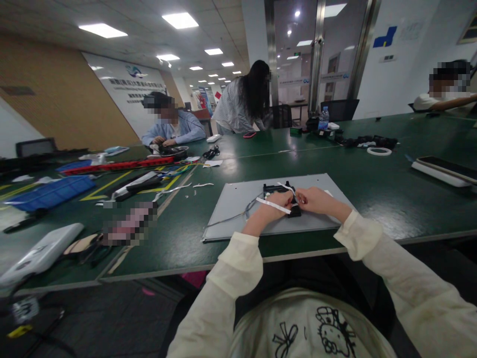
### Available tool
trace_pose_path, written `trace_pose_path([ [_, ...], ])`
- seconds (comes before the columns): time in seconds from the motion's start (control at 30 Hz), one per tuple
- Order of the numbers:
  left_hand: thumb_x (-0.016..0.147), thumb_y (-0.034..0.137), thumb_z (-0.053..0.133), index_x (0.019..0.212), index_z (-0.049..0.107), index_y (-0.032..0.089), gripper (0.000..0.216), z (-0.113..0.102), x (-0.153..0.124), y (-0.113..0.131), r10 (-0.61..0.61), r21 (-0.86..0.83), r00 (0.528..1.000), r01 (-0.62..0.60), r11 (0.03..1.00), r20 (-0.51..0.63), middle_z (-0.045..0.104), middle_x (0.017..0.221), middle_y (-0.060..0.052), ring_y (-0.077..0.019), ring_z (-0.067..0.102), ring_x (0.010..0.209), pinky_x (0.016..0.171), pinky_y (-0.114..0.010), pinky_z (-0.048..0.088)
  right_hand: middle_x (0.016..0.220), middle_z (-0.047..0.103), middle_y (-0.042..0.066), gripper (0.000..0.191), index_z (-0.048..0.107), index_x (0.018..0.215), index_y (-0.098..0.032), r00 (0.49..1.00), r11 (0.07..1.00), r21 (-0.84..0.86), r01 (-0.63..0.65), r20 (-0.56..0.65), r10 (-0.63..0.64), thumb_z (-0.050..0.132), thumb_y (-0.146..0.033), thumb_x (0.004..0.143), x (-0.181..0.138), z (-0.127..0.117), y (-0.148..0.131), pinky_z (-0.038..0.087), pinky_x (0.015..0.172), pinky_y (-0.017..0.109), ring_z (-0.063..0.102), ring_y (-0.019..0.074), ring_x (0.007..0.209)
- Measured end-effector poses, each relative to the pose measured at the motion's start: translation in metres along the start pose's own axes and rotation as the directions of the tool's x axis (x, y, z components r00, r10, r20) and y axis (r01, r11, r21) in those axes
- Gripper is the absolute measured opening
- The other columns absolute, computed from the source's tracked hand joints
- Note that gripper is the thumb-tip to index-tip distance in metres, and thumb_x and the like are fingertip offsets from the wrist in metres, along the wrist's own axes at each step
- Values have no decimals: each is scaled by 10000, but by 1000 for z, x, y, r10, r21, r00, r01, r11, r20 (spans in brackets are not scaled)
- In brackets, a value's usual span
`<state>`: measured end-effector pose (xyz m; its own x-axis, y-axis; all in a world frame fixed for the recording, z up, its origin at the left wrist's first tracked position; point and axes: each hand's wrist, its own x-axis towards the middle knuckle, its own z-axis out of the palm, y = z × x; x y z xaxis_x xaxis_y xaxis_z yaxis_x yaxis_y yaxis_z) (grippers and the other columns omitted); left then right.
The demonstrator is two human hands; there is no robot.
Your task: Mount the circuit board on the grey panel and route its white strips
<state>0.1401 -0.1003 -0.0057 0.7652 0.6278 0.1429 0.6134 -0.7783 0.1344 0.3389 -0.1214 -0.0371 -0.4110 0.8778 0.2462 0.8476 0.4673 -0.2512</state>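
Observation:
A flat grey metal panel point(238, 204) lies on the green table in front of me. A small black part point(274, 189) sits on it, with thin grey wires point(242, 211) trailing off to the left. My left hand point(276, 203) and my right hand point(315, 199) meet over the black part, both with fingers pinched. A white strip of tape point(272, 205) runs between them and sticks out to the left of my left hand. What lies under my fingers is hidden.
The green table point(372, 189) carries a tape roll point(379, 151), black parts point(368, 141), a water bottle point(323, 118) and a long flat panel point(445, 171) at the right. A blue tray point(50, 193), tools and cables lie to the left. Three other people sit or stand at the far side.

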Motion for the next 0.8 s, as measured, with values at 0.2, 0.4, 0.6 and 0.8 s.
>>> trace_pose_path([
  [0.2, 832, 177, 526, 896, 560, 188, 74, -1, 1, -2, 4, -66, 1000, -6, 998, -17, 598, 738, -10, -154, 566, 674, 630, -250, 390, 714, 608, 9, 95, 542, 880, -184, 998, 993, 120, 14, -63, -6, 540, -221, 792, -4, -10, -1, 317, 589, 224, 530, 126, 623],
  [0.4, 832, 210, 545, 899, 547, 184, 73, -5, -1, -5, 26, -189, 993, -47, 981, -114, 580, 744, 4, -133, 546, 665, 619, -234, 387, 680, 582, -5, 64, 542, 829, -180, 993, 978, 208, 23, -120, 2, 529, -202, 770, -7, -20, -4, 346, 612, 224, 521, 116, 613],
  [0.6, 819, 190, 534, 892, 558, 181, 77, -5, -3, -5, 19, -143, 997, -30, 989, -77, 582, 727, 1, -144, 543, 660, 620, -247, 387, 681, 587, -3, 74, 547, 833, -182, 996, 978, 206, 35, -83, -19, 532, -182, 760, -6, -13, -3, 337, 604, 225, 510, 118, 609],
  [0.8, 818, 195, 522, 899, 554, 187, 87, 0, -2, -7, 1, -118, 997, -10, 993, -74, 581, 744, 1, -143, 539, 668, 628, -249, 387, 691, 595, 1, 66, 551, 839, -179, 997, 981, 193, 25, -79, -10, 537, -205, 780, -5, -11, -2, 334, 606, 224, 520, 119, 623],
])
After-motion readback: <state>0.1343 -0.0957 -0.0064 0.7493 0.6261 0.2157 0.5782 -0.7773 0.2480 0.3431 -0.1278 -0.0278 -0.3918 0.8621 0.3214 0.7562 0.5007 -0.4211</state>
